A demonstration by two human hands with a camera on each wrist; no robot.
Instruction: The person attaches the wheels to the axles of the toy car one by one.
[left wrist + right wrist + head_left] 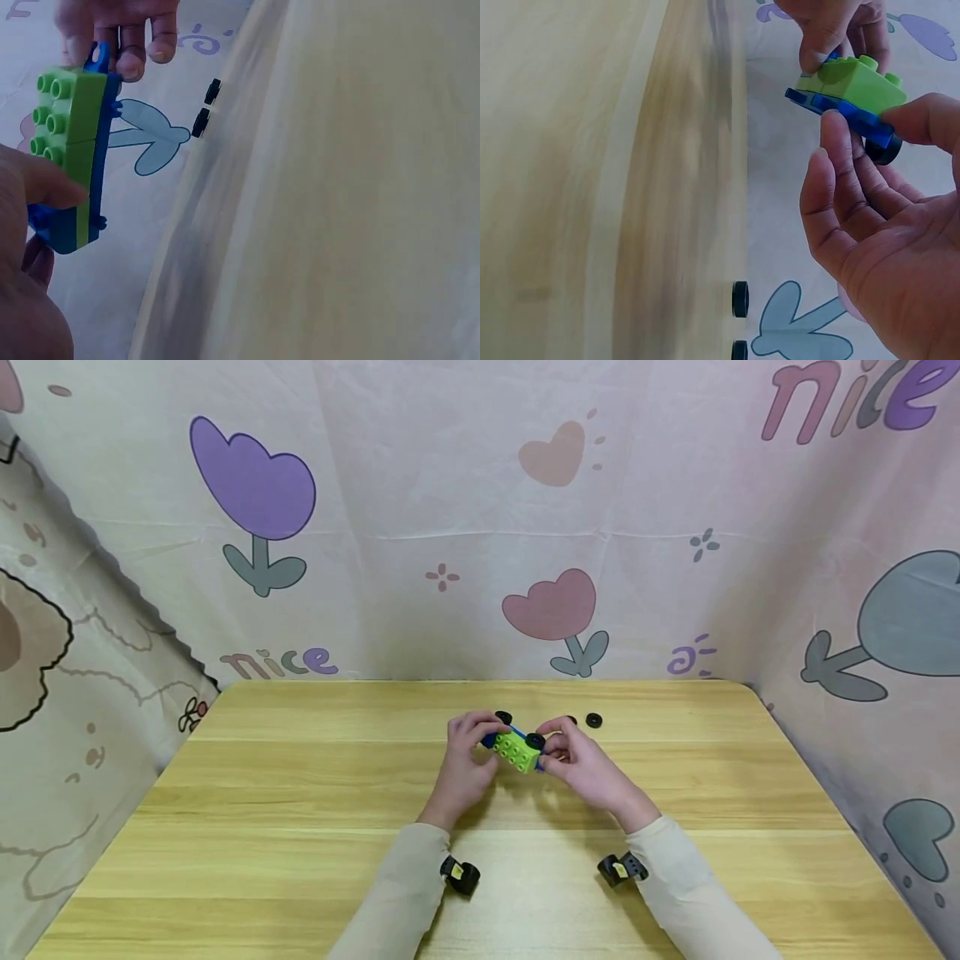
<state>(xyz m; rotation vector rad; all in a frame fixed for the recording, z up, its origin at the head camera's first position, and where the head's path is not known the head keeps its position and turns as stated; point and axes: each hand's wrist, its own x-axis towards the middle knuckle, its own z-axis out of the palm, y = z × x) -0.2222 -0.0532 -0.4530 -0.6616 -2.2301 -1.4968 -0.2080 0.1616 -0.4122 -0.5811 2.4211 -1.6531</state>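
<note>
A toy car built of bright green studded blocks on a blue base (847,112) is held up between both hands. My left hand (467,768) grips one end, its thumb pressed on the green block (79,161). At the other end, my right hand (588,768) pinches the blue base near a black wheel (883,150), with thumb above and fingers below. The head view shows two black wheels on the car's far side, one of them a wheel (503,717) by the left fingertips. Bare blue axle stubs (103,222) stick out along the side facing the left wrist camera.
Two loose black wheels lie on the wooden table (300,827) beyond my right hand: one wheel (594,720) in plain sight, the other wheel (572,720) partly hidden by the fingers. A printed cloth (420,460) hangs behind the table's far edge.
</note>
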